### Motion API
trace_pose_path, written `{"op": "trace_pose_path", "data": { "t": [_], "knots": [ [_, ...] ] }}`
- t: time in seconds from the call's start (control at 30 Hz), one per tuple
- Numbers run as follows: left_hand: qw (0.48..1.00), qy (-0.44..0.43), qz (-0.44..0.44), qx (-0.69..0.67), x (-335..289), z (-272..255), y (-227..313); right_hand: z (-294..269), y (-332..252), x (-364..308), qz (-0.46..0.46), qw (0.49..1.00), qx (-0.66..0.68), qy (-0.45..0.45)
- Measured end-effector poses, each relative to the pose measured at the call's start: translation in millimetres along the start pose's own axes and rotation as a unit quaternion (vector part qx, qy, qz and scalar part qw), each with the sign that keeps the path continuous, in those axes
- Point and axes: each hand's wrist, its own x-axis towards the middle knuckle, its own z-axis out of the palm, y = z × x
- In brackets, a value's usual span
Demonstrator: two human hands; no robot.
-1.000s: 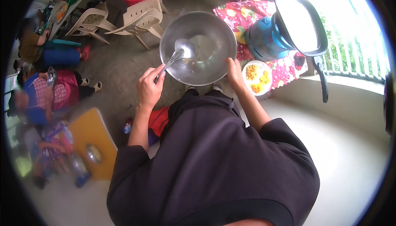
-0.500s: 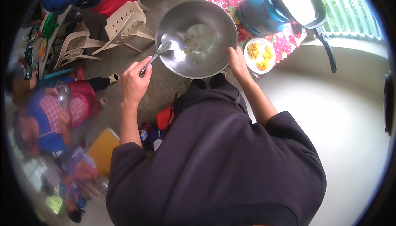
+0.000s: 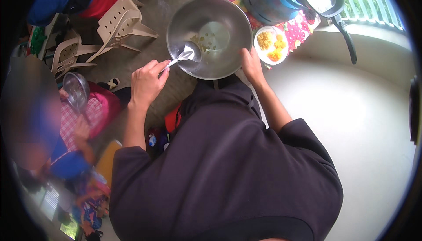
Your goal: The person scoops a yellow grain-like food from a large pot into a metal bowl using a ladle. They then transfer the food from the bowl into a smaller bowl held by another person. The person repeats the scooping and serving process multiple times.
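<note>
Head view, watched from my remote post: the left hand point(image 3: 147, 80) grips a spoon point(image 3: 187, 55) in the steel bowl point(image 3: 222, 32) before the dark shirt point(image 3: 224, 153), the right hand point(image 3: 251, 65) clasps its edge near a food plate point(image 3: 261, 54); if that one-sided hold slackens, small pieces point(image 3: 205, 43) could spill

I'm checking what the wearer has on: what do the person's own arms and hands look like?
Plain, dark, loose sleeves end near the elbows, leaving the forearms bare. The left hand and right hand are ungloved, with no wristwatch visible.
</note>
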Motion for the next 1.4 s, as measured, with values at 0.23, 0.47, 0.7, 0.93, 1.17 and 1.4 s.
{"op": "trace_pose_path", "data": {
  "t": [0.23,0.47,0.7,0.93,1.17,1.4],
  "knots": [
    [0.998,0.009,-0.061,-0.014,-6.1,-5.2,20.6,-4.7,0.1,2.3,-0.039,0.999,0.008,-0.012],
    [0.986,0.063,-0.142,-0.067,-24.2,27.6,74.0,-12.7,-7.1,-10.4,-0.066,0.996,0.037,-0.035],
    [0.972,0.113,-0.198,-0.056,-32.8,50.8,135.4,-34.4,3.6,-17.0,-0.11,0.989,0.065,-0.077],
    [0.963,0.124,-0.237,-0.029,-38.9,56.5,189.0,-56.8,16.8,-13.6,-0.147,0.976,0.092,-0.129],
    [0.959,0.152,-0.239,-0.017,-40.7,59.6,230.9,-90.2,14.2,-24.0,-0.21,0.965,0.112,-0.11],
    [0.96,0.168,-0.224,-0.015,-15.6,72.6,263.5,-117.1,24.1,-20.0,-0.223,0.961,0.127,-0.105]
  ]
}}
